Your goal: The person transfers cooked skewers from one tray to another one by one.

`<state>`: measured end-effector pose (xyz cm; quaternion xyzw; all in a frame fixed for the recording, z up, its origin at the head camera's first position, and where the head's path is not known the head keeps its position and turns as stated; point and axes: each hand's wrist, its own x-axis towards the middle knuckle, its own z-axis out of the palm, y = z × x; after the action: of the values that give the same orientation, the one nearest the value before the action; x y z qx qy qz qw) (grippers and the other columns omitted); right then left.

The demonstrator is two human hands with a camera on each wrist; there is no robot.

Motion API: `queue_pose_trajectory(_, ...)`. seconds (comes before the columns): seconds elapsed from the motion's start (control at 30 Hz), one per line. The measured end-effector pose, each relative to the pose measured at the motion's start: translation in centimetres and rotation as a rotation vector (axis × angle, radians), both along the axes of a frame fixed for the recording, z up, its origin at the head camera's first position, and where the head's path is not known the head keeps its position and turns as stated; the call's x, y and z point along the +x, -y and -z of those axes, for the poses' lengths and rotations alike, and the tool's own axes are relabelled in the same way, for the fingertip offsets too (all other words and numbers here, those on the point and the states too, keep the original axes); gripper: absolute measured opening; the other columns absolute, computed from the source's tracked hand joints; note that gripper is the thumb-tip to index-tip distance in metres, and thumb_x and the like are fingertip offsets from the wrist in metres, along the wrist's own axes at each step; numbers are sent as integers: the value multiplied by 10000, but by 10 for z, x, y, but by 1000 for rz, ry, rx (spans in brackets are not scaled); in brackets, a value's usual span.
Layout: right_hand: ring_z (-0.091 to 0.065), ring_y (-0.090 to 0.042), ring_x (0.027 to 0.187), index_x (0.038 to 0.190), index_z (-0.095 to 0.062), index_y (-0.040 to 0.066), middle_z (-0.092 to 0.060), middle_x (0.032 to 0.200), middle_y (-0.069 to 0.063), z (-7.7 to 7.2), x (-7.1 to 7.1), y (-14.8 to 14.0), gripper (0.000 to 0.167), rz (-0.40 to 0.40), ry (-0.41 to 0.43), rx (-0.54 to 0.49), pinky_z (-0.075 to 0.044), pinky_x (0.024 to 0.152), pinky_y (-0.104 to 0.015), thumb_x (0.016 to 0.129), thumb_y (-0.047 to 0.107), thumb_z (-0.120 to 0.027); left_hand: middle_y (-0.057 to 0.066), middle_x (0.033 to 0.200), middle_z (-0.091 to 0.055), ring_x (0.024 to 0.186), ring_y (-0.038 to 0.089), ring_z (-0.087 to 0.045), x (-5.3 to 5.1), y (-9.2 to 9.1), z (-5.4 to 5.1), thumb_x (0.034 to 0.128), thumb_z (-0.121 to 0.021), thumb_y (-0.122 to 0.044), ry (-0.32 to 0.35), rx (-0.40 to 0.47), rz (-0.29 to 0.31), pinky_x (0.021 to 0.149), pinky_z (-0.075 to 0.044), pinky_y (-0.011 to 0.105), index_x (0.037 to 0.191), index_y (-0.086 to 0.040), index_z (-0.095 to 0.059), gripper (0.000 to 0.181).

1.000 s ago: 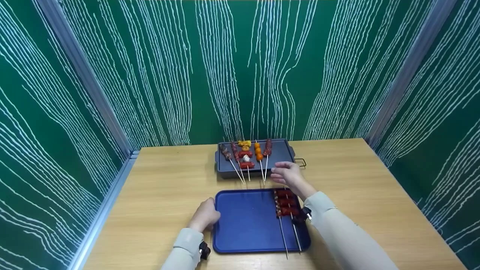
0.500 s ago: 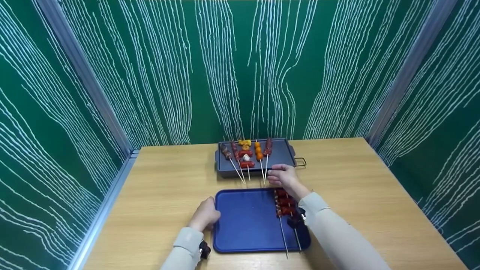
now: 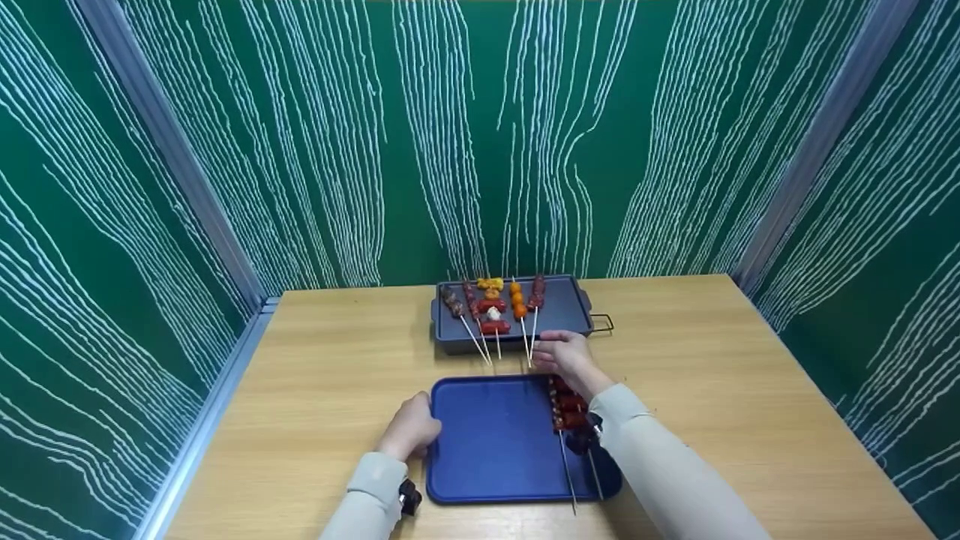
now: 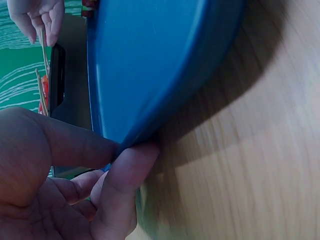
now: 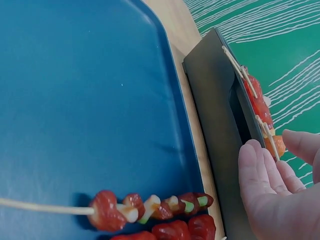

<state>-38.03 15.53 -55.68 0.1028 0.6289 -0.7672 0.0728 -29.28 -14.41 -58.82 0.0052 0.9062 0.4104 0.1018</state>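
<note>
Free room is found over the left and middle of the blue tray (image 3: 491, 442); its right side is taken up by two skewers (image 3: 557, 409). The tray's left edge is occupied by the left hand (image 3: 410, 429). The narrow strip of table (image 3: 345, 352) between tray and grill pan (image 3: 562, 307) is overhung by stick ends (image 3: 484, 354) and obstructed rightward by the right hand (image 3: 566, 356). Behind, the pan is barred by the wall (image 3: 420, 150).

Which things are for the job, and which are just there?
Probably for the job:
blue tray, pinched by the left hand
grill pan
grill skewers, near the right hand
tray skewers

Probably just there:
green wall
metal posts
wooden table
</note>
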Motion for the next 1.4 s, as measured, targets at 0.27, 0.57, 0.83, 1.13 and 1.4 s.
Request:
queue_pose_trajectory(0.27,-747,-168,751,1332,-530,-146,-721,866,-98,-1,-2,2,369,5,26,-46,-687,732,-325,984,-107,-645,182,967,-623,568,210,-575,-1,0,-1,904,-520,24,-2,-13,8,373,-441,260,1170,69,-583,276)
queue_pose_trajectory(0.57,-741,-186,722,1302,-504,-127,-728,841,-107,-3,-6,0,342,3,44,-103,-679,687,-310,982,-132,-624,191,964,-627,576,225,-580,-1,1,-2,883,-529,35,-22,-13,6,372,-445,273,1157,78,-586,283)
queue_pose_trajectory(0.83,-717,-149,710,1359,-516,-148,-691,823,-58,-1,-6,3,405,7,57,-51,-660,681,-268,979,-110,-652,192,960,-614,533,206,-542,0,0,0,896,-528,29,-18,-1,9,364,-420,263,1153,73,-576,265)
queue_pose_trajectory(1.13,-711,-121,699,1280,-564,-98,-717,803,-49,-1,-9,2,339,15,54,-78,-642,636,-237,958,-121,-667,230,1009,-623,499,198,-534,-2,-1,2,902,-508,37,6,-3,-4,352,-423,267,1204,76,-567,310)
queue_pose_trajectory(1.4,-649,-110,651,1258,-573,-91,-669,762,-21,-2,-12,1,304,20,60,-79,-614,595,-219,968,-103,-664,245,1033,-642,510,206,-555,-2,0,1,897,-523,34,-7,-18,-5,359,-450,281,1212,91,-577,324)
